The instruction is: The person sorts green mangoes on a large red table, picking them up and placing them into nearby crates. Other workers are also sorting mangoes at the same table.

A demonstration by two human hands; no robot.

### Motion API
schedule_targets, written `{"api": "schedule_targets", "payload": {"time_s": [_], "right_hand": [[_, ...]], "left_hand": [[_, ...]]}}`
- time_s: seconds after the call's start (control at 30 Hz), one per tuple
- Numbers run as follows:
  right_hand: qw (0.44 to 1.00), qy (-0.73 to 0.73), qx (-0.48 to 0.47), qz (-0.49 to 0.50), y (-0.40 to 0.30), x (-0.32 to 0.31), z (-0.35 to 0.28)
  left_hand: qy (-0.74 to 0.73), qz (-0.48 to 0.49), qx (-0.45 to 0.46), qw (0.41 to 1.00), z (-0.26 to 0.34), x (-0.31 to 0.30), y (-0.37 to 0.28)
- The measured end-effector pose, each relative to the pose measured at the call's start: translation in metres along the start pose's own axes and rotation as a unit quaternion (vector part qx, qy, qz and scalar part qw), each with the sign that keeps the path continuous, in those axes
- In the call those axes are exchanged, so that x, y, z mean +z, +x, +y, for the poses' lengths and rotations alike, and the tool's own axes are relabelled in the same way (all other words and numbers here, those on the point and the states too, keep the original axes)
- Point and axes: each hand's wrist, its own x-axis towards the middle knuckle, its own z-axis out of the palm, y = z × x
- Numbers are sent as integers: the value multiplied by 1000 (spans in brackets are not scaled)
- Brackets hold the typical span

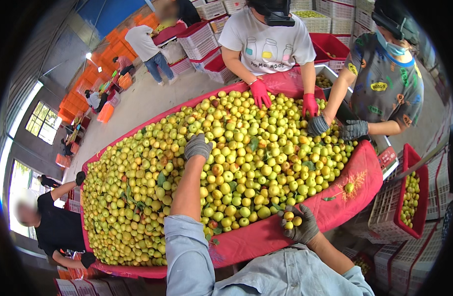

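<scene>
A broad heap of small yellow-green fruits (245,159), which look like jujubes, fills a table lined with red quilted cloth (259,236). My left hand (198,147), in a grey knit glove, reaches over the middle of the heap with its back up. Its fingertips touch the fruits, and whether they grip one is hidden. Close to my body, my right hand (303,228) is palm up in a matching glove at the table's near edge. In its curled fingers lie a few fruits (293,221), some with reddish-brown patches. Green leaves (253,143) are scattered through the heap.
Across the table, red-gloved hands (261,93) and another worker's grey-gloved hands (318,125) touch the heap. A black-gloved person (60,222) stands at the left end. On the right is a red-lined crate (404,207) of fruits. One fruit (349,187) lies on the cloth rim.
</scene>
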Motion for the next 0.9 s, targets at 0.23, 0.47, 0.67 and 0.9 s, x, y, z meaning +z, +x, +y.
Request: {"api": "schedule_targets", "payload": {"time_s": [0.23,0.47,0.67,0.9], "right_hand": [[999,-28,0,29,-4,-4,-2],[992,-60,19,108,-3,6,2],[986,-96,0,134,0,11,7],[998,9,-35,51,-20,3,0]], "left_hand": [[-94,-2,190,977,62,40,-91],[-129,-44,483,865,90,89,-248],[-188,68,488,850,74,110,-269],[-361,147,390,834,46,114,-266]]}}
